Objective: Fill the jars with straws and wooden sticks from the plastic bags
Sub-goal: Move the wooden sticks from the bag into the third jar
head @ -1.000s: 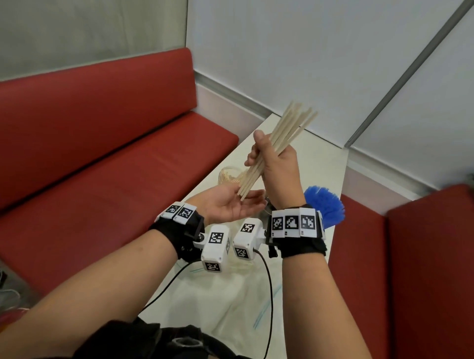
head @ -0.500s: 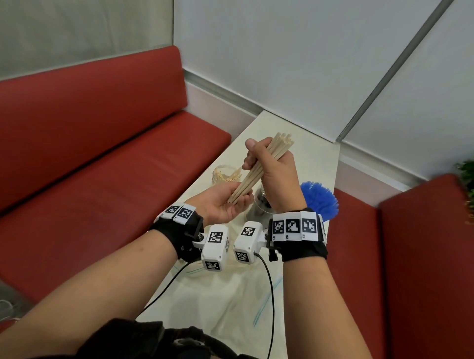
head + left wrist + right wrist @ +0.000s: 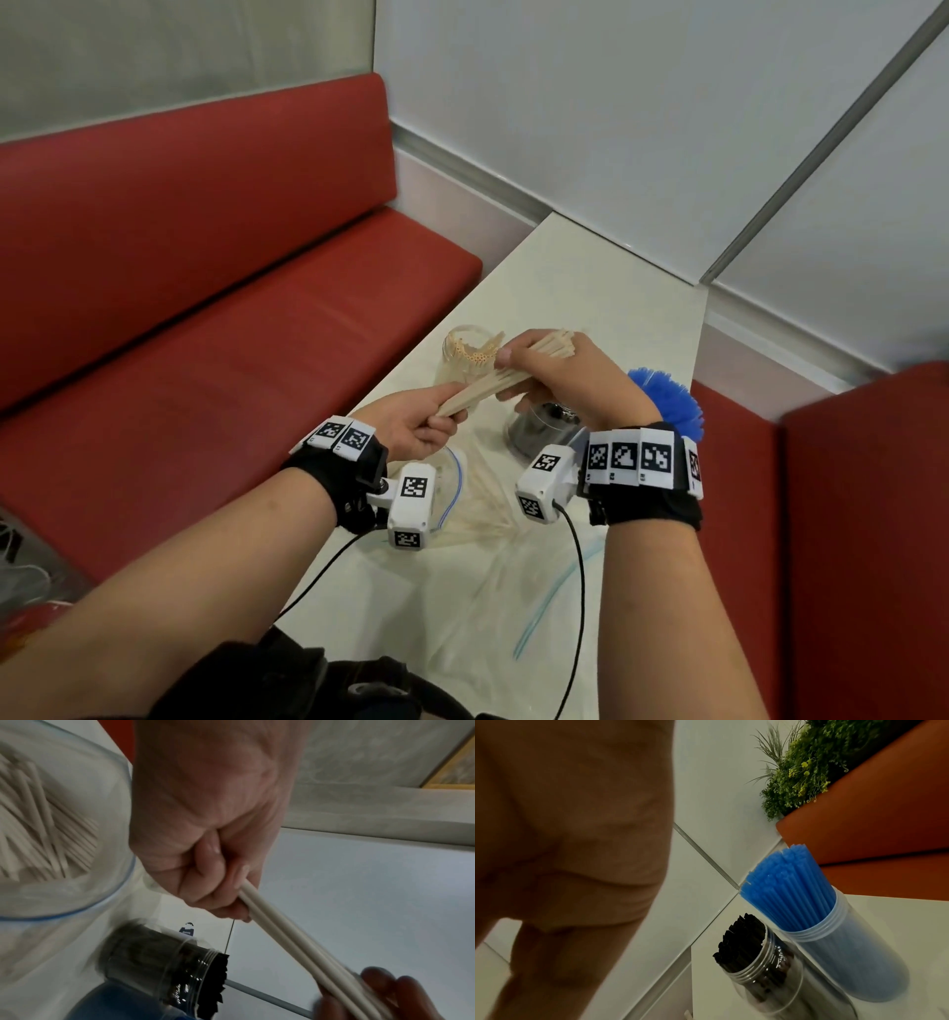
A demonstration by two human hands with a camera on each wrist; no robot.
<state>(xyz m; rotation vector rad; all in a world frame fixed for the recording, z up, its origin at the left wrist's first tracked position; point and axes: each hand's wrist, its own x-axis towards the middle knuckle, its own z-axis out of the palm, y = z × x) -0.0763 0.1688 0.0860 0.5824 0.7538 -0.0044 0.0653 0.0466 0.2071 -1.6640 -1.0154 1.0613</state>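
above table [image 3: 590,267], both hands grip stick bundle [image 3: 493,383], now lowered, seemingly nearer jar [image 3: 464,354].

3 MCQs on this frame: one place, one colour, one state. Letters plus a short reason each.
1. Where is the bundle of pale wooden sticks?
A. Held between both hands
B. Lying on the red bench
C. Standing in the blue-straw jar

2. What colour are the straws in the clear plastic jar nearest the red seat on the right?
A. Green
B. Blue
C. Yellow

3. How is the left hand?
A. Flat on the white table
B. Open, holding nothing
C. Curled round the sticks' lower end

Answers: 1 A, the right hand grips the upper end, the left the lower. 2 B, blue straws stick out of it. 3 C, the left wrist view shows its fingers closed on them.
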